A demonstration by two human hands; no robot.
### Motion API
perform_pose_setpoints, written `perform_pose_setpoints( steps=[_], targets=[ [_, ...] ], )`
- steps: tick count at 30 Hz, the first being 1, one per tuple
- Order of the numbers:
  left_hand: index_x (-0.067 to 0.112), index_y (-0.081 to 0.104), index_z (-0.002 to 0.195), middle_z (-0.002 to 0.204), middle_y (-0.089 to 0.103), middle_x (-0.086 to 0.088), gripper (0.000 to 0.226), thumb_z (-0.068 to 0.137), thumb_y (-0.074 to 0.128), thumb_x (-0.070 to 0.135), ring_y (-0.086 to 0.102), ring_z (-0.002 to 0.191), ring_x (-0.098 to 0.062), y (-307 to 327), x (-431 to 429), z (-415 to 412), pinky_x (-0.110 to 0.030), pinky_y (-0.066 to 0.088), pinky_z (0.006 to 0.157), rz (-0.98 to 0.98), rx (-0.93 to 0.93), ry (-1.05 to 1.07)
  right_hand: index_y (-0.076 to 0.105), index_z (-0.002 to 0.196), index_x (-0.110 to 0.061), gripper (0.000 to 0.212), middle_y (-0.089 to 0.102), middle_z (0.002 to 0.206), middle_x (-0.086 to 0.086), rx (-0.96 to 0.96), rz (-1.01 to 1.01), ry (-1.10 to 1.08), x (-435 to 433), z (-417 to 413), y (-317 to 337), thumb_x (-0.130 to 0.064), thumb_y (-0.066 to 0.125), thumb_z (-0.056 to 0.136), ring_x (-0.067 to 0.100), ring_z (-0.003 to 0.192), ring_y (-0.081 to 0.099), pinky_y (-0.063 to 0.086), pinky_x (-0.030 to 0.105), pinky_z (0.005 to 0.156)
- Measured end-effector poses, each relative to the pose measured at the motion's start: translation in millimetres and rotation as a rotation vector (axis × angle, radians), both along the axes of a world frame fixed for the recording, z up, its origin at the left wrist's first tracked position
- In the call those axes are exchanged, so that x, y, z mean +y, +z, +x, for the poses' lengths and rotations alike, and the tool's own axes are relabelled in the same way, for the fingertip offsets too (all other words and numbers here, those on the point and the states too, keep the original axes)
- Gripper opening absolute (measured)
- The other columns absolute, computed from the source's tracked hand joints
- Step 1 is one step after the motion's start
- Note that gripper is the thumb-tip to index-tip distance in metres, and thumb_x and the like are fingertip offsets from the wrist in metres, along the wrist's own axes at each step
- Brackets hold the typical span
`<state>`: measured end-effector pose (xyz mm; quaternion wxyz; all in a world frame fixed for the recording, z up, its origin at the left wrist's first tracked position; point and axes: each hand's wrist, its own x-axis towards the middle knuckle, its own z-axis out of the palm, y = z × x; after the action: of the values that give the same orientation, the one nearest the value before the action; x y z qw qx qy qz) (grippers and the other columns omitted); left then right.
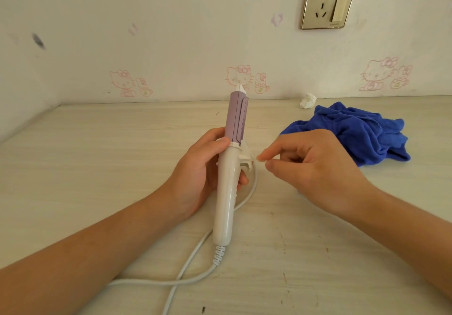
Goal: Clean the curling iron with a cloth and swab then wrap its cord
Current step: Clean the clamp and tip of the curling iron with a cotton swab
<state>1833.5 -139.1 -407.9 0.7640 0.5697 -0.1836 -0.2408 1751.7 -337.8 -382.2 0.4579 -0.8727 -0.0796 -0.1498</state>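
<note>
Left hand (198, 168): wrapped round the white handle of the curling iron (231, 168), thumb up by the collar where white meets lilac, fingers curled behind — a firm, closed grip.

Curling iron: held above the table (97, 168), tilted slightly, lilac barrel pointing away toward the wall, white tip at top; clamp lever sticks out on the rt side, facing the other hand.

Right hand (308, 165): hovers just beside the lever, not touching the iron. Thumb & forefinger pinched together, other fingers loosely curled. Something small & pale may sit at the pinch — too small to tell if it is a swab.

Cord (193, 258): white, leaves the ribbed base of the handle, loops on the table below the hands & crosses itself near the front edge of view; another stretch curves behind the handle. Unwrapped.

Cloth (354, 133): blue, crumpled in a heap on the table, beyond and to the rt of the right hand, apart from the iron.

Paper wad (308, 100): small, white, crumpled — at the back of the table against the wall, just left of the cloth.

Wall: pale paper w/ pink cartoon cats; brass-framed socket w/ switch (329, 0) upper rt, nothing plugged in.
</note>
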Motion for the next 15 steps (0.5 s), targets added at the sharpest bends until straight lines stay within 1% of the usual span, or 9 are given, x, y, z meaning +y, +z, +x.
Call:
perform_pose_setpoints(
  steps=[2,5,6,9,13,15],
  targets=[
    [0.014,0.064,0.123,0.086,0.064,-0.019,0.034,0.094,0.053,0.03,0.067,0.061,-0.035,0.4,0.3,0.1,-0.036,0.056,0.056,-0.003,0.002,0.003,0.079,0.084,-0.016,0.016,0.049,0.046,0.009,-0.007,0.007,0.017,1.0,-0.6,-0.2,-0.002,0.071,0.09,0.009,0.042,0.04,0.042,0.025,0.049],
    [0.016,0.066,0.121,0.091,0.06,-0.021,0.032,0.094,0.054,0.03,0.067,0.061,-0.035,0.8,-0.3,-0.2,-0.035,0.056,0.054,0.001,0.006,0.0,0.079,0.087,-0.017,0.015,0.047,0.043,-0.004,-0.019,0.027,-0.058,-1.7,3.4,-1.2,-0.005,0.071,0.091,0.006,0.041,0.04,0.042,0.019,0.049],
    [0.017,0.066,0.12,0.09,0.059,-0.022,0.032,0.094,0.054,0.029,0.067,0.061,-0.035,0.8,-0.5,-0.5,-0.035,0.056,0.054,-0.002,0.01,0.0,0.079,0.087,-0.017,0.015,0.046,0.044,-0.006,-0.006,0.029,-0.049,-2.6,3.8,-1.3,-0.005,0.071,0.091,0.006,0.041,0.04,0.041,0.018,0.048],
    [0.016,0.067,0.117,0.086,0.063,-0.019,0.03,0.093,0.053,0.028,0.067,0.06,-0.035,1.2,0.0,-0.9,-0.035,0.056,0.055,-0.03,0.023,-0.004,0.079,0.085,-0.017,0.017,0.046,0.045,-0.004,0.017,0.02,0.034,-0.6,1.4,-2.0,-0.003,0.072,0.09,0.006,0.042,0.039,0.039,0.018,0.048],
    [0.014,0.065,0.12,0.091,0.062,-0.022,0.033,0.093,0.053,0.027,0.068,0.062,-0.035,3.0,-0.3,-1.1,-0.035,0.057,0.055,-0.041,0.032,-0.014,0.078,0.087,-0.016,0.013,0.045,0.045,-0.005,-0.017,0.045,-0.017,-0.1,2.8,-3.4,-0.005,0.072,0.091,0.007,0.042,0.038,0.041,0.021,0.048],
    [0.013,0.063,0.121,0.089,0.066,-0.019,0.032,0.095,0.05,0.026,0.068,0.065,-0.035,3.9,0.7,-1.3,-0.035,0.056,0.057,-0.053,0.037,-0.029,0.078,0.085,-0.016,0.014,0.043,0.044,-0.007,-0.003,0.024,0.029,1.0,1.2,-2.8,-0.004,0.072,0.09,0.007,0.042,0.036,0.039,0.022,0.05]
  ],
)
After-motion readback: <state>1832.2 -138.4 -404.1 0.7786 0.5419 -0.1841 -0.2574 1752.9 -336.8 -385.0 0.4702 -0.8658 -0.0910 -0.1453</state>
